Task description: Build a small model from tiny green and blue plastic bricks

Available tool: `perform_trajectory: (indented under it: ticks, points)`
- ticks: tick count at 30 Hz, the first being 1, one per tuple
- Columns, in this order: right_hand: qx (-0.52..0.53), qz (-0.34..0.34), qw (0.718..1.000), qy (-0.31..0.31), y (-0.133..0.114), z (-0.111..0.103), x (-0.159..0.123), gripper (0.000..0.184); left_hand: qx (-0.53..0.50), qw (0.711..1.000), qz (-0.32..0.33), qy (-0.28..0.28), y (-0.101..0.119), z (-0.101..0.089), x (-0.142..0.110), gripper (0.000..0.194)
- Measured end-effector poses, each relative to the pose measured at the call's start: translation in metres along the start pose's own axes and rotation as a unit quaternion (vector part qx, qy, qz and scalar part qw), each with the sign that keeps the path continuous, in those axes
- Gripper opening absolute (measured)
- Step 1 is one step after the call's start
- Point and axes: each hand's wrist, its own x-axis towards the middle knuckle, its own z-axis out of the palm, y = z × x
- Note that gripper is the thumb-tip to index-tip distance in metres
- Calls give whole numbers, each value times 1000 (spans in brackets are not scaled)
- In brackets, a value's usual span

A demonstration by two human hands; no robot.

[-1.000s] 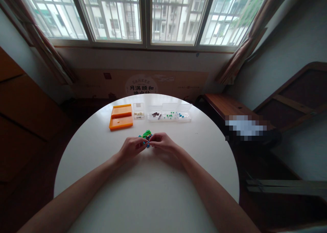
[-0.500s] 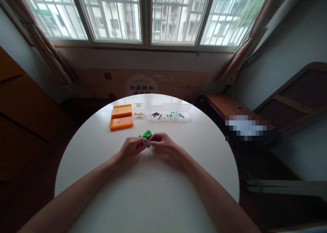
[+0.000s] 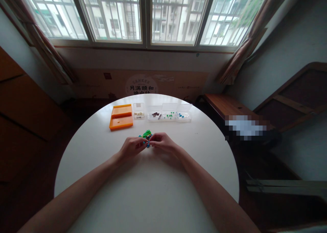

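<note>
A small model of building bricks (image 3: 147, 134), green on top with blue and dark parts lower down, stands on the white table. My left hand (image 3: 133, 146) is closed at its left side, thumb and forefinger pinched against the low blue part. From the right, my right hand (image 3: 162, 140) pinches at the same spot, its fingertips almost meeting those of the left. The fingers cover part of the model, and any single small brick between them is too small to make out.
Behind the model lies an orange tray (image 3: 122, 125) with a tiny piece in it. To its right stand a small clear box (image 3: 139, 107) of cream pieces and clear boxes (image 3: 169, 119) of brown, green and blue pieces. The round white table (image 3: 143, 192) has a curved edge.
</note>
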Motion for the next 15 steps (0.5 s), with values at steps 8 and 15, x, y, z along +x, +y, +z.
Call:
perform_trajectory:
  ticks: [8, 15]
  points:
    - [-8, -3, 1000, 0, -2, 1, -1, 35, 0, 1000, 1, -3, 0, 0, 0, 19]
    - [-5, -2, 1000, -3, -1, 1, -1, 35, 0, 1000, -1, 1, 1, -1, 0, 20]
